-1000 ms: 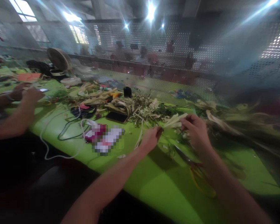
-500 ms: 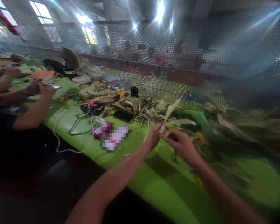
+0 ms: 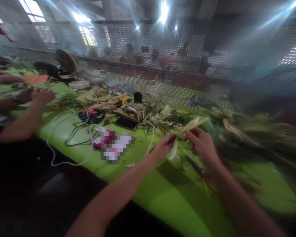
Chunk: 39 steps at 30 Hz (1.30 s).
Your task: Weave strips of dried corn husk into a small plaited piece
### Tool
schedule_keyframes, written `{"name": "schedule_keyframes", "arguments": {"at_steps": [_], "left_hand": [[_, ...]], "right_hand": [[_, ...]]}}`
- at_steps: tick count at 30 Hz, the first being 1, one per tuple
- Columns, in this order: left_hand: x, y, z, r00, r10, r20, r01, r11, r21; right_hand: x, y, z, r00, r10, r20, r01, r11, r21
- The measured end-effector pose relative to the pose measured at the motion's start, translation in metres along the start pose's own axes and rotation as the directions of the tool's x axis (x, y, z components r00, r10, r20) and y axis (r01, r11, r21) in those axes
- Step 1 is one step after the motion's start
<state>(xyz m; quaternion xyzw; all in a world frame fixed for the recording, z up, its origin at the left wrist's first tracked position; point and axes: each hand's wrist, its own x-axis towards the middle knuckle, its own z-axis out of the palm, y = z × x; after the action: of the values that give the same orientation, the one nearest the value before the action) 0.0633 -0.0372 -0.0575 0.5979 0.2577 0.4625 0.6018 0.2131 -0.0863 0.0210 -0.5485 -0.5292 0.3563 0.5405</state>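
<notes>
My left hand (image 3: 164, 147) and my right hand (image 3: 202, 143) are both closed on a pale dried leaf strip (image 3: 190, 126) held just above the green table (image 3: 167, 194). The strip sticks up and to the right from my right fingers, and a short pale end hangs down between the two hands. Scissors (image 3: 198, 170) lie on the table just below my right wrist, partly hidden by my forearm.
A heap of dried leaves and stalks (image 3: 148, 115) runs along the table's far side. A dark phone (image 3: 126, 123), cables (image 3: 75, 138) and a pink and white packet (image 3: 111, 143) lie to the left. Another person's hands (image 3: 37, 97) work at far left. A perforated screen (image 3: 177, 59) stands behind.
My hands have come apart a little and moved lower, and the leaf strip now leans right instead of standing upright. The scissors show again under my right wrist.
</notes>
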Motion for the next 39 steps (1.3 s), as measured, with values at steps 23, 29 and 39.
{"name": "schedule_keyframes", "arguments": {"at_steps": [23,29,39], "left_hand": [[-0.002,0.011,-0.001,0.989,-0.036,0.145,0.018,0.992,0.122],[-0.002,0.012,0.001,0.986,-0.042,0.158,0.035,0.998,0.049],[-0.001,0.011,-0.002,0.996,-0.032,0.077,0.032,0.999,0.006]], "right_hand": [[0.008,0.017,0.003,0.992,0.123,-0.033,-0.103,0.924,0.368],[0.007,0.016,0.006,0.993,0.113,-0.024,-0.099,0.941,0.323],[0.006,0.012,-0.002,0.999,0.000,0.038,-0.006,0.985,0.170]]}}
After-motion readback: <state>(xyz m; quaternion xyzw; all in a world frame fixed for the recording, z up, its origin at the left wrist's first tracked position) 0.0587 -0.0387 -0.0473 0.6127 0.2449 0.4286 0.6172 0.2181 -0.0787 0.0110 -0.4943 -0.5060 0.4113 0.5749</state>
